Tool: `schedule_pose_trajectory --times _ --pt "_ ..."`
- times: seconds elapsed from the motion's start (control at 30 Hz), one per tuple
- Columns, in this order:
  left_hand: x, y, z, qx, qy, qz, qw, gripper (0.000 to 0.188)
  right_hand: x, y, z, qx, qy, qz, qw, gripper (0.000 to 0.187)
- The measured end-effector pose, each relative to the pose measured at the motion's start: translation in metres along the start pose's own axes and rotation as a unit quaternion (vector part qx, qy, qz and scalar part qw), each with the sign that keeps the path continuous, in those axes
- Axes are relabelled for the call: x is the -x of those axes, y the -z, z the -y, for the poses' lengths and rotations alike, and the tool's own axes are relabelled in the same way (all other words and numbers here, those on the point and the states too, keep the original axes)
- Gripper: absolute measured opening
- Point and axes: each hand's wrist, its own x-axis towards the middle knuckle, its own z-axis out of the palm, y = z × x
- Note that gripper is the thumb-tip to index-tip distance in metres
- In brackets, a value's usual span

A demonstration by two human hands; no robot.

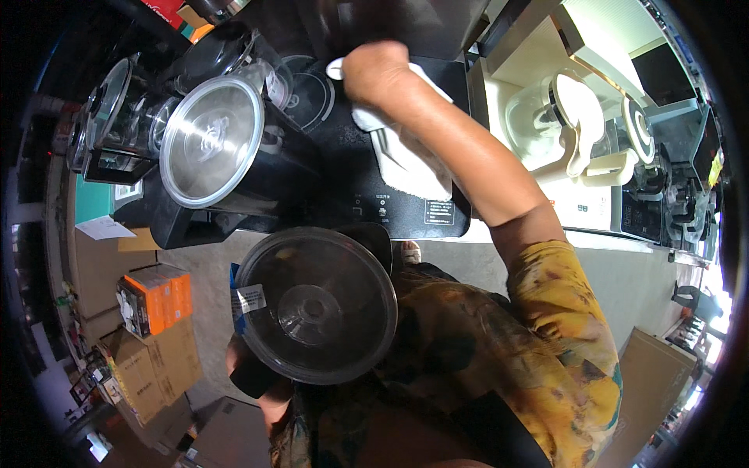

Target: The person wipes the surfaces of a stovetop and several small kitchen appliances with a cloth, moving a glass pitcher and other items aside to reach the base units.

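Observation:
My right hand is closed on a white cloth near the far edge of a black cooktop. The cloth hangs crumpled under my forearm and lies across the glass. Close to my body, a round dark pot with a clear lid is held in front of the cooktop's near edge. A white label and a blue patch show on its left side. My left hand is at the pot's lower left; its fingers are mostly hidden behind the pot.
A black pot with a clear lid stands left on the cooktop, beside glass-lidded cookware. To the right, a counter holds a clear bowl and cream-handled cookware. Cardboard boxes and an orange box are at lower left.

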Motion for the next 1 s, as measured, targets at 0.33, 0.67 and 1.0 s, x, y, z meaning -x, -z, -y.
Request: schedule_pose_trajectory --times 0.33,0.67,1.0 --pt "-0.029 -0.013 -0.08 0.081 -0.067 -0.11 0.988 0.04 0.094 -0.05 0.011 -0.087 0.214 -0.193 0.954 0.02" --pt "-0.034 -0.02 -0.112 0.196 -0.124 -0.037 0.972 0.043 0.15 -0.008 -0.095 -0.101 0.122 -0.237 0.958 0.035" --pt "-0.063 -0.069 -0.183 0.262 -0.14 -0.141 0.944 0.052 0.149 -0.071 -0.09 -0.096 0.017 -0.224 0.97 0.065"
